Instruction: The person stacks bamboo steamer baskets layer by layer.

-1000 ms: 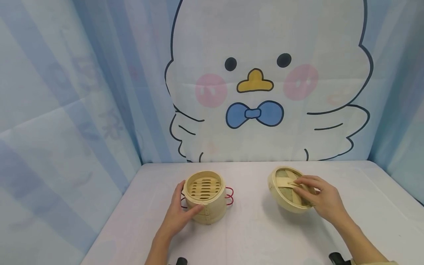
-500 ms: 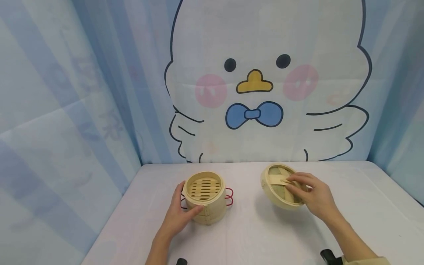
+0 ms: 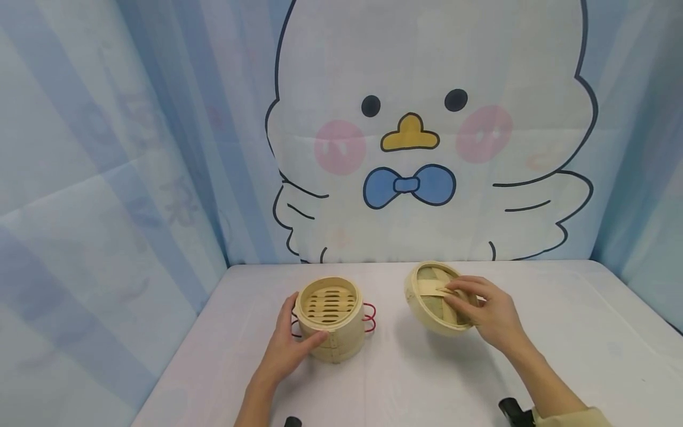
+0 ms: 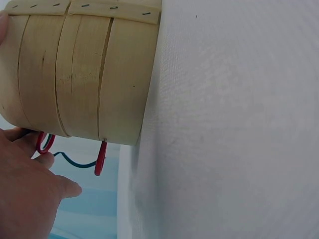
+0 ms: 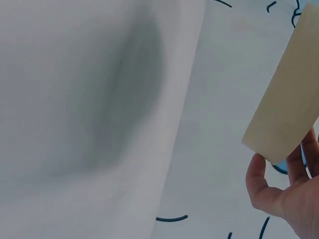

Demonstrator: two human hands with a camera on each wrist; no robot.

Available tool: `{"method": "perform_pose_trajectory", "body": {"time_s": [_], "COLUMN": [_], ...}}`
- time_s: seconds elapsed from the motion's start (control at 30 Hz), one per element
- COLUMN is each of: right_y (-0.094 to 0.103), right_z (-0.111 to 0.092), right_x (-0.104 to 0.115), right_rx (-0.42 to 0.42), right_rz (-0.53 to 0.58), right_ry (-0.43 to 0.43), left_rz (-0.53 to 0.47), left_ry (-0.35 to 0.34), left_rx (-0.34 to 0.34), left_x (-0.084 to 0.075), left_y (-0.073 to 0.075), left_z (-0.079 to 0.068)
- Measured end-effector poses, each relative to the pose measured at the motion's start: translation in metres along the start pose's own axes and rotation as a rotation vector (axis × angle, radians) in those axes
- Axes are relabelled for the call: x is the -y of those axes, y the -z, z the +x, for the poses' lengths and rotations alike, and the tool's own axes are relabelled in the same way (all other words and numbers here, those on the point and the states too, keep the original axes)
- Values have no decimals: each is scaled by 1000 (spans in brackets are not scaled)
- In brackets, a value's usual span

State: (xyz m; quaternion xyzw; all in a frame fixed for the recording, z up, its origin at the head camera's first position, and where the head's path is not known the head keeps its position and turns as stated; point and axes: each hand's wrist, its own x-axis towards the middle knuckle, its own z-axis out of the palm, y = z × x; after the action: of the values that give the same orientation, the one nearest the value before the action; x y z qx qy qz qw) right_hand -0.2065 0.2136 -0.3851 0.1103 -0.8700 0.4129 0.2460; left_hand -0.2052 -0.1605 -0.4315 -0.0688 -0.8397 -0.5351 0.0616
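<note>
One wide blue-and-white curtain (image 3: 160, 178) fills the upper frame, printed with a big white cartoon bird (image 3: 411, 231). Below it, the white table (image 3: 405, 385) spreads across the lower part of the frame. A round bamboo steamer (image 3: 341, 344) stands upright on the table in the lower centre, slightly left, its slatted top uncovered. Right of it and well apart, the woven lid (image 3: 433, 305) hangs tilted above the table, over a soft shadow. The left hand (image 3: 288, 344) is spread round the steamer's left side, thumb across the front and fingers behind; the right hand (image 3: 493, 311) is nearly closed, pinching the lid at the middle of its top. Small red loops (image 3: 375, 309) stick out from the steamer's right side.
</note>
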Motion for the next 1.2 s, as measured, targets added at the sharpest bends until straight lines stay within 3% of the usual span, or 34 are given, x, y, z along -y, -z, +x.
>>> {"method": "perform_pose_trajectory", "body": {"time_s": [0.27,0.7,1.2], "right_y": [-10,-21,-34], "right_z": [7,14,22], "right_x": [13,30,45], "right_rx": [-4,30,29], "right_rz": [53,111,151], "right_ry": [36,-24,7], "left_rz": [-4,3,14], "left_ry": [0,2,4], "left_rx": [0,2,6], "left_x": [1,1,0], "left_y": [1,1,1], "left_z": [-1,0,-1]}}
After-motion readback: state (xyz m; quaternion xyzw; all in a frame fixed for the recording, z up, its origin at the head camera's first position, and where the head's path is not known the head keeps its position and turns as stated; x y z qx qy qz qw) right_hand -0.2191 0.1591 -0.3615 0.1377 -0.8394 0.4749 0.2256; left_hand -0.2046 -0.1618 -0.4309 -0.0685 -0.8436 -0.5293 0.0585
